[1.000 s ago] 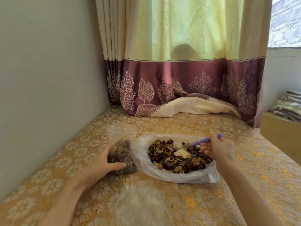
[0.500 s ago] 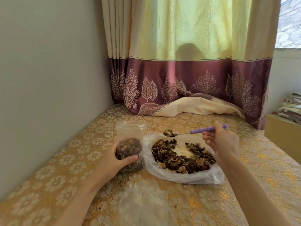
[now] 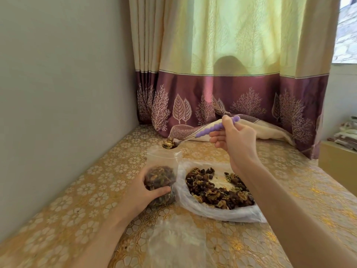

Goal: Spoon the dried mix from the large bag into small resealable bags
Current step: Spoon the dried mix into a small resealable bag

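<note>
Two hands: both mine, busy.
Left hand (image 3: 144,192): grips small bag (image 3: 161,177) upright.
Right hand (image 3: 234,141): pinches purple spoon (image 3: 210,130), loaded bowl above bag mouth.
Large bag (image 3: 216,192): open on worktop (image 3: 81,192).

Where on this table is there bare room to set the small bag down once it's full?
Bare cloth lies left of the small bag, between it and the wall, and right of the large bag toward the table edge. The near middle is taken by empty clear bags. Both hands, left hand and right hand, crowd the centre.
</note>
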`<state>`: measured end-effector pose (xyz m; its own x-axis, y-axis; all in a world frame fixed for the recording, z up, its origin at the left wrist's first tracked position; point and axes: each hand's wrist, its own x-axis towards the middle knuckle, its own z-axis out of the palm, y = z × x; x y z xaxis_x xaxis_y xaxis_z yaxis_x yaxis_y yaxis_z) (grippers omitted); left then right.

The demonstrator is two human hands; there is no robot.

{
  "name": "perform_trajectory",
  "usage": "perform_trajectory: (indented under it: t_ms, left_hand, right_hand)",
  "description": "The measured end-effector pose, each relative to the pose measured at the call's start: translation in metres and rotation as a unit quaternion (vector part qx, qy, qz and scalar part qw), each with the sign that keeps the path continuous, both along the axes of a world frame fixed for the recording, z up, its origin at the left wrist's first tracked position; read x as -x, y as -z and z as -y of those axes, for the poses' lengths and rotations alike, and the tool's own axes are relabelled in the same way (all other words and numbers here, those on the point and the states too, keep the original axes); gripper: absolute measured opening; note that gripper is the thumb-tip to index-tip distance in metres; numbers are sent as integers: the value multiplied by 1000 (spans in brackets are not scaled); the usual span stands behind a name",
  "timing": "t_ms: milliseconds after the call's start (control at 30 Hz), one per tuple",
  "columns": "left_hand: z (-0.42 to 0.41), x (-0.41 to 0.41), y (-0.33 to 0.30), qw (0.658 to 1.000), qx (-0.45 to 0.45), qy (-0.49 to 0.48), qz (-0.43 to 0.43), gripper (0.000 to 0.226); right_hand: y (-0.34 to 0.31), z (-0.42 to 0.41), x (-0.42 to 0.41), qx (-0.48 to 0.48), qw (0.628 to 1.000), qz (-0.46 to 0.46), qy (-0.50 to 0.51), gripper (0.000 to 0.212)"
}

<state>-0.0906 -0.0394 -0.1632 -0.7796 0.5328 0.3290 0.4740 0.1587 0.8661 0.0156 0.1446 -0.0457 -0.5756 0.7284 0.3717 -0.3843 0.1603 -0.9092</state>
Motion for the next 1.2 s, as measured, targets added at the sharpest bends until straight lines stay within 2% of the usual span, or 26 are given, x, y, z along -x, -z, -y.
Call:
perform_trajectory:
  t_ms: [167, 300, 433, 500, 600, 733, 900, 1000, 1200]
  left_hand:
    - [-1, 0, 1, 1000, -15, 9, 22, 68]
    - [0, 1, 2, 1000, -10, 4, 24, 62]
    - [1, 0, 2, 1000, -5, 8, 25, 62]
    - [1, 0, 3, 1000, -4, 4, 20, 60]
    - [1, -1, 4, 1000, -2, -1, 16, 58]
    - [0, -1, 6, 1000, -8, -3, 28, 58]
    - [-2, -1, 7, 1000, 1, -16, 18, 72]
    - [-1, -3, 6, 1000, 3, -18, 18, 71]
    - [-2, -4, 5, 999, 6, -22, 26, 75]
  right_hand:
    - [5, 15, -3, -117, 992, -5, -53, 36]
    - [6, 17, -5, -148, 986, -8, -75, 37]
    - [7, 7, -15, -118, 990, -25, -73, 45]
    - [9, -2, -23, -91, 994, -28, -51, 43]
    - [21, -26, -38, -19, 999, -27, 7, 31]
    - [50, -59, -59, 5, 995, 27, 97, 33]
    - [72, -84, -78, -65, 978, 96, 173, 35]
    - [74, -91, -82, -143, 961, 136, 195, 36]
    - [68, -98, -81, -206, 947, 195, 152, 37]
